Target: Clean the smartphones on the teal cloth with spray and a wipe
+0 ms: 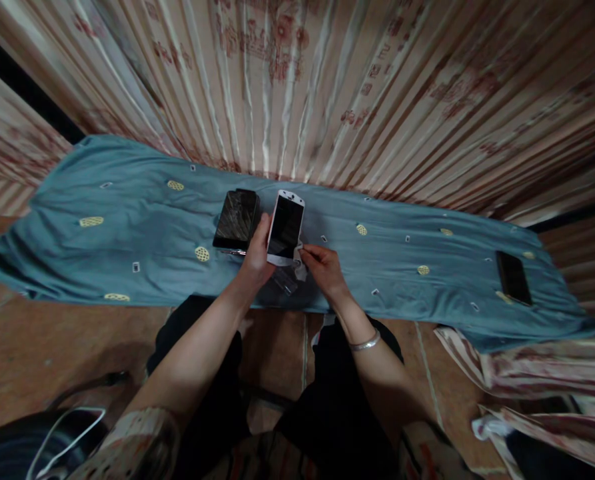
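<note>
A white smartphone (pixel 286 227) with a dark screen is tilted up in my left hand (pixel 260 250), whose thumb lies along its left edge. My right hand (pixel 324 265) pinches a crumpled white tissue or cloth (pixel 300 263) against the phone's lower right edge. Just left of the phone, a dark, shiny, box-like thing (pixel 237 217) lies on the blue cloth; my left hand partly covers its right side. Below the phone is a small clear plastic piece (pixel 286 283), too dim to make out fully.
A blue cloth (pixel 152 233) with yellow pineapple prints covers the long, narrow surface before me. Another black phone-like slab (pixel 514 277) lies at its right end. Pleated patterned curtains (pixel 297 87) hang behind. A white cable (pixel 70 430) loops over a dark seat at lower left.
</note>
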A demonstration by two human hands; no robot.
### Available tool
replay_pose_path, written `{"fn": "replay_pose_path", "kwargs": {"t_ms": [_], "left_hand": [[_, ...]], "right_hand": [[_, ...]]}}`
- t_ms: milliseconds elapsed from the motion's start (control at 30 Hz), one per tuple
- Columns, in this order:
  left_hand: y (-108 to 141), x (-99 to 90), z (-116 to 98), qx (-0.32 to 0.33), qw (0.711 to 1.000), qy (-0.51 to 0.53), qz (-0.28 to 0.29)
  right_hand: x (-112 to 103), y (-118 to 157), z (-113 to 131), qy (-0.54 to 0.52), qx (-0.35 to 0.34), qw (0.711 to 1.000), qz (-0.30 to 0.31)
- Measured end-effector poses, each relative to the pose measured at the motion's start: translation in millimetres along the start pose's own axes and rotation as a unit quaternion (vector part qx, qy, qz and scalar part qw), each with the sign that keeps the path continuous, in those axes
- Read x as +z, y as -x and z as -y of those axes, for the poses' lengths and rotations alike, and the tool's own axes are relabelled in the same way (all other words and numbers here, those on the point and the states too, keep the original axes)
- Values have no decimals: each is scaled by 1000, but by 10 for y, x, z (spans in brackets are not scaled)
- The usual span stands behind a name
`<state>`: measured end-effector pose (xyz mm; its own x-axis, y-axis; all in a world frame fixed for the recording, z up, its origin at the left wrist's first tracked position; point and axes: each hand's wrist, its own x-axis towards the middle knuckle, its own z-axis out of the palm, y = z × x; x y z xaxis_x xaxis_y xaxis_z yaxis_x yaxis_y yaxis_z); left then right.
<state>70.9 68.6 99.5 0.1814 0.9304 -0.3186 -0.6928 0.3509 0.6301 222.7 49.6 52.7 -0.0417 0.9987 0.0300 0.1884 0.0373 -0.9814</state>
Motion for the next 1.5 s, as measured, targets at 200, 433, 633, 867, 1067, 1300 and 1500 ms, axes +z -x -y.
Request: {"fn": "replay_pose_path", "kwargs": {"t_ms": [200, 433, 633, 867, 1067, 1300, 1500], "left_hand": [[16, 26, -30, 26, 1000, 2, -15], [-22, -48, -32, 37, 999, 11, -28], [-46, -48, -35, 22, 999, 24, -29], [-50, -35, -41, 23, 998, 50, -32], [-73, -70, -16, 23, 999, 38, -28], [-51, -46, 38, 36, 999, 24, -32], [-9, 5, 41, 30, 999, 12, -31]], "right_hand": [[7, 65, 9, 2, 9, 1000, 22], [-29, 144, 12, 73, -35, 997, 16], [-52, 211, 14, 242, -165, 956, -33], [-16, 261, 63, 387, -296, 873, -35], [40, 293, 133, 435, -324, 839, -45], [170, 353, 206, 448, -372, 811, -62], [233, 365, 229, 442, -354, 823, -48]]}}
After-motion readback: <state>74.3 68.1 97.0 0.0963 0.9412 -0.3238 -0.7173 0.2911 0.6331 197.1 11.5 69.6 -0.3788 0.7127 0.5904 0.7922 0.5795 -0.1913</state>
